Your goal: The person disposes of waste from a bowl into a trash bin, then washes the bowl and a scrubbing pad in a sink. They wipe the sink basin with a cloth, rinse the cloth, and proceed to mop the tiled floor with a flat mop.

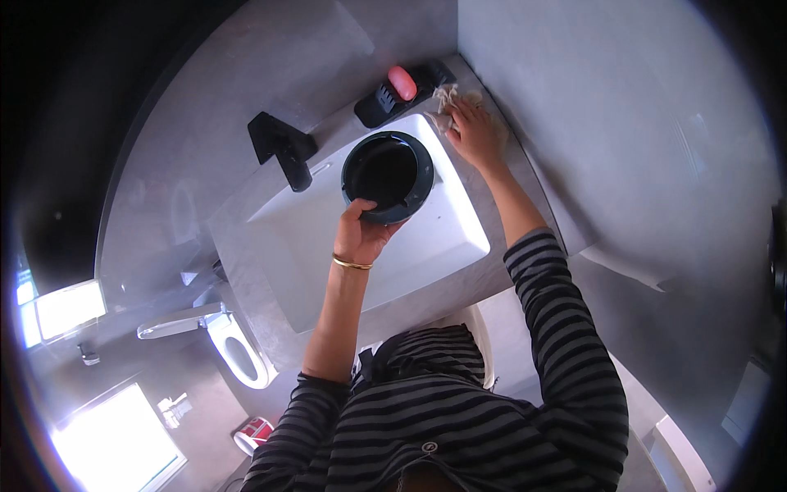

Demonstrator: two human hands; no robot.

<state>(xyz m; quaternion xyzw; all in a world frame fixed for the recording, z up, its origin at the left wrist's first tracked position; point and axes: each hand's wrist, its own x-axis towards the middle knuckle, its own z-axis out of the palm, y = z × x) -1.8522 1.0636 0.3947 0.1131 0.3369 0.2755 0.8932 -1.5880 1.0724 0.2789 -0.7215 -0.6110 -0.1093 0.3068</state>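
Over the white washbasin, my left hand grips a dark round ashtray-like bowl by its near rim, thumb on top. A gold bangle circles that wrist. At the back right corner of the grey counter, my right hand presses on a crumpled beige cloth, fingers spread over it. Just left of the cloth, a pink bar of soap lies on a black soap holder by the wall.
A black faucet projects from the wall over the basin's left side. The right wall borders the counter. Beyond the counter's left end stands a toilet with its lid raised. A red and white bin is on the floor at lower left.
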